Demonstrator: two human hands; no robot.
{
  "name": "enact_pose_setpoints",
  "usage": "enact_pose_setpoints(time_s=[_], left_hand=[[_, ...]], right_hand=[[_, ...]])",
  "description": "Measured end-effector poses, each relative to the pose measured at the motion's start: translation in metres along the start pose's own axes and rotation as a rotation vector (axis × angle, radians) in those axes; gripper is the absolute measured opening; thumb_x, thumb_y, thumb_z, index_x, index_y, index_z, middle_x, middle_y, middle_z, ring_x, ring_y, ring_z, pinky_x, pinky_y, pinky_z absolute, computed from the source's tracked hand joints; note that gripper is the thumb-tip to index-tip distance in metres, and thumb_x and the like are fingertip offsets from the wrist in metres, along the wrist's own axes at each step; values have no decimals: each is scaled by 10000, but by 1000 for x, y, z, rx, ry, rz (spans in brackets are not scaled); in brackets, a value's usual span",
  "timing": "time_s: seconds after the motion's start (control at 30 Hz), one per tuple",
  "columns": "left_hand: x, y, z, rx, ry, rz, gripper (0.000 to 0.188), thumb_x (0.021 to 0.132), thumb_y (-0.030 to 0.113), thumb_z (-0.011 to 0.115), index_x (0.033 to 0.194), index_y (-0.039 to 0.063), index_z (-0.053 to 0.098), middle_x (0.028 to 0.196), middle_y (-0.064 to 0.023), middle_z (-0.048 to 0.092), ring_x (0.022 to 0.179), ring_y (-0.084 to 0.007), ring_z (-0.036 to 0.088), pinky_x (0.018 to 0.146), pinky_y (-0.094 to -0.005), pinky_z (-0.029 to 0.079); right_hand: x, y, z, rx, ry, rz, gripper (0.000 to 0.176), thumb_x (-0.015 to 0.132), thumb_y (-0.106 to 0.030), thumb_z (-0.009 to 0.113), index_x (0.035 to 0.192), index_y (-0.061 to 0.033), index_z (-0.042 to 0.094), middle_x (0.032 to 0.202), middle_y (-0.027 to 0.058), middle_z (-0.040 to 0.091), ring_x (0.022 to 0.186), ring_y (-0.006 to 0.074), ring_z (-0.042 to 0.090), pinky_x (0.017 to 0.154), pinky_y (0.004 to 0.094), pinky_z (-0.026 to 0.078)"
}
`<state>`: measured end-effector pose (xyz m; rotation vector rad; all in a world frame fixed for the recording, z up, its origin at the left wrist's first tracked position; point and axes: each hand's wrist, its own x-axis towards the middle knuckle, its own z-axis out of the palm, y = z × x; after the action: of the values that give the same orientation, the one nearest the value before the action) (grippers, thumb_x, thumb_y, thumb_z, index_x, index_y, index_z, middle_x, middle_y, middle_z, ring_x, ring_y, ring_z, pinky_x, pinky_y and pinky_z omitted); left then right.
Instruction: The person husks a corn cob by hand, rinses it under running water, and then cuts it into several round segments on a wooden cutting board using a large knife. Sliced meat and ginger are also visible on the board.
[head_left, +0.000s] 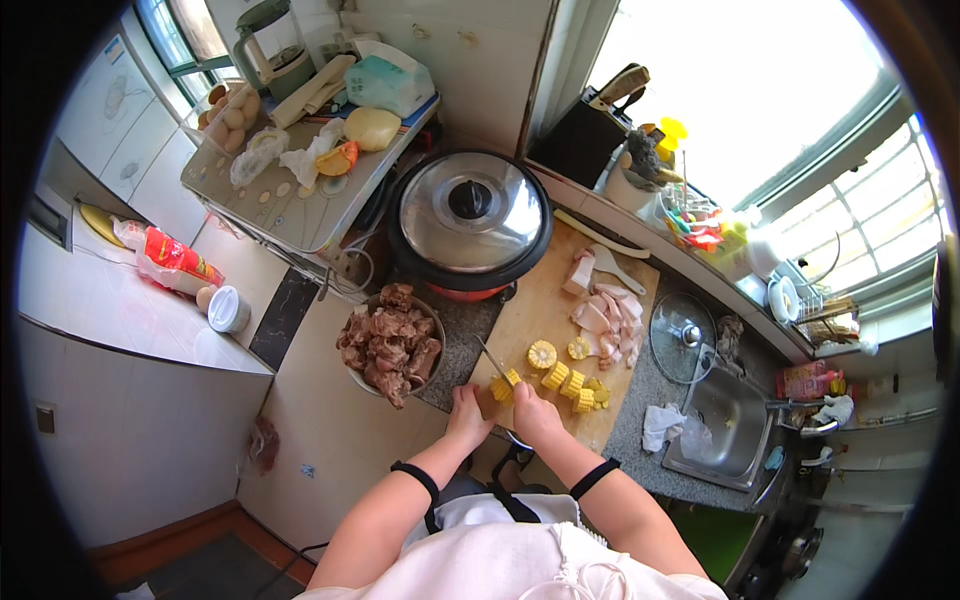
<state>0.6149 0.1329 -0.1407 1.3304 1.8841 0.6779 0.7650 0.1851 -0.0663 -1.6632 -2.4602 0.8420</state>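
My right hand (534, 412) grips a kitchen knife (493, 355), its blade slanting up and left over a piece of corn cob (504, 385). At the near left corner of the wooden cutting board (491, 412) is my left hand (470, 418), close to that corn; its fingers are partly hidden, so I cannot tell whether it holds the board. Several cut corn pieces (555, 375) lie to the right of the knife. Beside them are some yellow slices (598, 393). Farther back sit sliced pale meat (609, 319), a pale block (580, 274) and a white peeler-like utensil (616, 270).
A bowl (441, 341) heaped with meat chunks (394, 337) stands left of the board. Behind is a lidded electric pot (470, 217). A glass lid (682, 337), white cloth (663, 427) and steel sink (724, 427) are on the right. A knife block (577, 139) stands on the windowsill.
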Motion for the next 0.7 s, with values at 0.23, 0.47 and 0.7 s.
enact_pose_setpoints(time_s=[0.23,0.47,0.7], left_hand=[[3,5,-6,-85,-55,13,834,634,154,874,1285,29,368,1284,-198,379,1171,-393,499,997,-423,465],[2,11,0,3,2,20,849,643,171,879,1290,18,350,1319,-195,345,1176,-393,509,1003,-426,472],[2,4,-2,-179,-57,12,890,620,171,896,1306,25,347,1325,-203,340,1187,-390,493,1001,-423,474]], right_hand=[[-4,-4,-11,19,39,-7,276,846,-93,573,1082,-20,450,992,194,609,760,414,675,615,496,551],[-1,-1,0,5,71,-49,212,863,-103,549,1031,-20,449,1001,205,613,719,453,655,596,523,534],[-4,0,-1,82,52,-3,442,756,-150,751,1046,-33,439,992,190,591,776,421,664,633,476,559]])
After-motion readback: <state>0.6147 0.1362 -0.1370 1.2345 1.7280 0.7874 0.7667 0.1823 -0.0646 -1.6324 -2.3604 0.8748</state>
